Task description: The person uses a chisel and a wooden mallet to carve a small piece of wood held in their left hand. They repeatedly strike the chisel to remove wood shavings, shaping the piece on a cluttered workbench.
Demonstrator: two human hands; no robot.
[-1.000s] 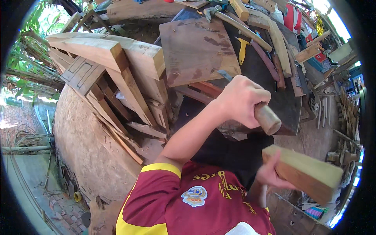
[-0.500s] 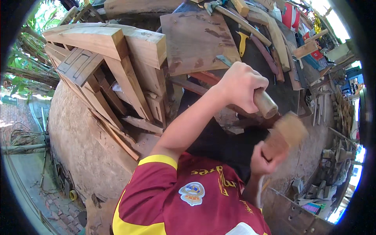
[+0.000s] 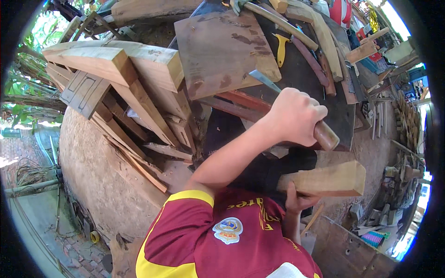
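Observation:
My left hand [image 3: 296, 116] is wrapped round the wooden handle of a chisel [image 3: 327, 136]. The chisel's flat metal blade sticks out past the knuckles toward a brown wooden board [image 3: 227, 51]. Lower and nearer to me, my right hand [image 3: 299, 199] grips a pale, thick wooden block [image 3: 329, 180] from below, thumb against its near side. The block lies roughly level beneath the handle's butt end, with a gap between them. Under the left wrist, reddish wooden bars [image 3: 243, 99] run beside the dark worktop.
Thick timber pieces [image 3: 155, 65] form a frame on the left. On the dark worktop lie a yellow-handled tool [image 3: 281, 50], a hammer [image 3: 278, 21] and curved wooden pieces [image 3: 327, 44]. A wooden plank [image 3: 352, 250] stands at lower right.
The wooden block has turned from a blurred tilt to nearly level and come lower. My left hand has shifted slightly right and down with the chisel, whose blade shows more.

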